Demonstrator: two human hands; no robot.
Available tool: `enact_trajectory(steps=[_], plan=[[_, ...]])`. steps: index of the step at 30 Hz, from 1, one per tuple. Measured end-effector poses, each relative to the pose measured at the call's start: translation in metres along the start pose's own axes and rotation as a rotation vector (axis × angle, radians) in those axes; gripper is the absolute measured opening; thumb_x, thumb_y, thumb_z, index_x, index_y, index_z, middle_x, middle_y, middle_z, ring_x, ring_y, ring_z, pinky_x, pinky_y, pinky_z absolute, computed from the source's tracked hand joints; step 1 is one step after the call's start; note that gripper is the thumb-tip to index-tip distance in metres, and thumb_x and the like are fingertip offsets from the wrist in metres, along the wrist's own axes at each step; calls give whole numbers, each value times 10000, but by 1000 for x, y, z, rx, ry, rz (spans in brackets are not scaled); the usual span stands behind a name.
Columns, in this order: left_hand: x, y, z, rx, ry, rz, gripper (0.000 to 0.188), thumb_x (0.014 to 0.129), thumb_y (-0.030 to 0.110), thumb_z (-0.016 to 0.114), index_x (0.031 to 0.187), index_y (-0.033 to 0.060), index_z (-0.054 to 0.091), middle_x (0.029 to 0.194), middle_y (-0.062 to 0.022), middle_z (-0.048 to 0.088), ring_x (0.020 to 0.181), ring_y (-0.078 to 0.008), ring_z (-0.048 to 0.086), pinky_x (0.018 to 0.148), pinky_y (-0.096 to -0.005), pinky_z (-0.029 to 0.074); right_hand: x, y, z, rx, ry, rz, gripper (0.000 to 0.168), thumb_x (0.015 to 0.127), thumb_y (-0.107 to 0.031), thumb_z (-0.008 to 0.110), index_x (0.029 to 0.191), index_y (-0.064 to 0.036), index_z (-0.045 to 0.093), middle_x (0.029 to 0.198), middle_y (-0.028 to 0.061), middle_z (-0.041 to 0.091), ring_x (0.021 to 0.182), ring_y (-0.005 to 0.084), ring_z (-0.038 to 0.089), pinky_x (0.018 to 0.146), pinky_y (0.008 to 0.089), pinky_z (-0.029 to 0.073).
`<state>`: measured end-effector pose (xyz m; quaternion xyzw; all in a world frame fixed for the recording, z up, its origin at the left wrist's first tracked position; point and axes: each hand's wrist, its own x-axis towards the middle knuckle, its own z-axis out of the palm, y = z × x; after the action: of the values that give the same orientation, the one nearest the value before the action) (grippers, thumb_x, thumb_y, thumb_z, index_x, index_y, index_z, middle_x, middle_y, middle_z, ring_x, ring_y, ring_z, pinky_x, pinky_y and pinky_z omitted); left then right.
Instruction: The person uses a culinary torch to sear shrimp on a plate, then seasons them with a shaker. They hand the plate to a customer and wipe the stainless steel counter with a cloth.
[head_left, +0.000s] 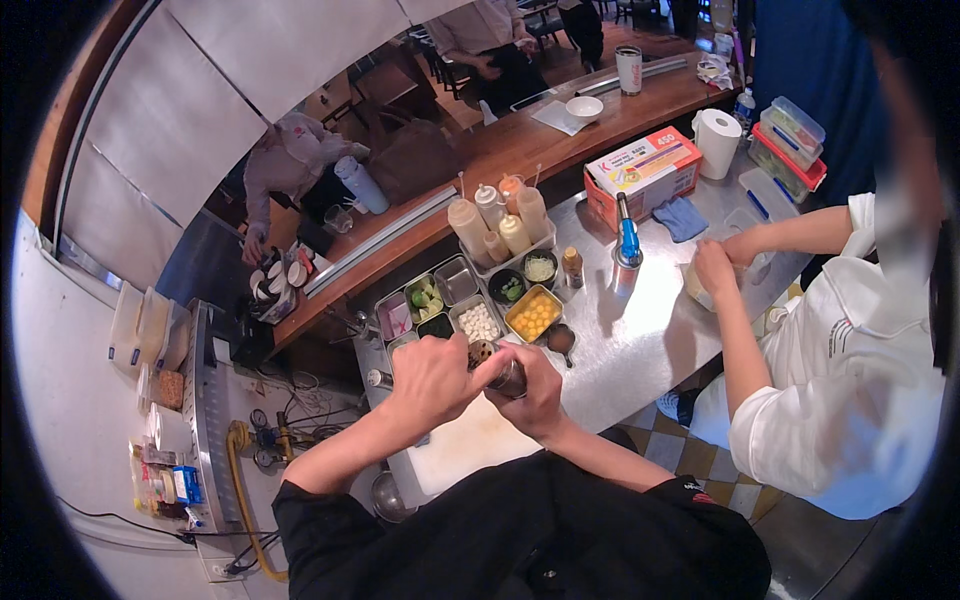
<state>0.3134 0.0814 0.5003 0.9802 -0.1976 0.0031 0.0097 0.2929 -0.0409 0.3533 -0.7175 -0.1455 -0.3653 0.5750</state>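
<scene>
In the head view my right hand (536, 390) is closed around a dark shaker jar (510, 377), tilted above the front edge of the food containers. My left hand (435, 375) is at the jar's pierced metal cap (482, 351), its fingers curled; whether it grips the cap is hard to tell. Below my hands lies a white cutting board (480, 442). Just beyond them stand metal pans with white cubes (478, 321), egg yolks (534, 313) and cut limes (425, 300). A small dark ladle-shaped dish (561, 340) is right of my right hand.
Squeeze bottles (491, 217), a blow torch (628, 251) and an orange box (643, 176) stand at the back of the steel counter (600, 382). A co-worker in white (825, 360) handles a bag at the right. A metal bowl (390, 496) is at lower left.
</scene>
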Motion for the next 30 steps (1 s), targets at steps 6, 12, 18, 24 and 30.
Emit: enact_trajectory(steps=[6, 12, 18, 24, 30], plan=[[10, -26, -22, -173, -41, 631, 625, 840, 408, 744, 1296, 51, 509, 1164, -205, 583, 1059, -381, 614, 847, -425, 518, 1, 17, -9, 335, -286, 153, 619, 674, -199, 876, 1187, 2, 594, 1019, 155, 693, 871, 276, 710, 743, 335, 548], [1, -25, -18, -218, -233, 396, 531, 890, 408, 703, 1230, 32, 546, 968, -176, 589, 886, -396, 618, 774, -467, 508, 0, 21, -5, 350, -369, 174, 595, 680, -161, 851, 1198, -14, 598, 1033, 158, 687, 904, 291, 697, 775, 359, 546], [1, -25, -7, -203, -69, 433, 497, 893, 432, 684, 976, -39, 548, 889, -215, 600, 865, -417, 624, 763, -483, 496, -3, 16, 1, 277, -254, 118, 583, 692, -132, 832, 1218, -34, 600, 1018, 151, 667, 890, 330, 651, 769, 390, 520], [-1, -26, 6, -203, 30, 374, 454, 909, 407, 667, 884, -31, 553, 822, -215, 612, 808, -417, 606, 708, -504, 463, -6, 8, 9, 171, -131, 44, 614, 665, -94, 843, 1227, -50, 600, 1012, 143, 653, 881, 340, 634, 774, 399, 513], [3, -29, -2, -383, 17, 241, 327, 933, 307, 634, 947, -15, 578, 808, -217, 619, 782, -423, 601, 717, -475, 476, -14, 9, 10, 278, -119, 156, 654, 649, -76, 878, 1236, -66, 589, 1033, 120, 659, 920, 305, 642, 796, 371, 520]])
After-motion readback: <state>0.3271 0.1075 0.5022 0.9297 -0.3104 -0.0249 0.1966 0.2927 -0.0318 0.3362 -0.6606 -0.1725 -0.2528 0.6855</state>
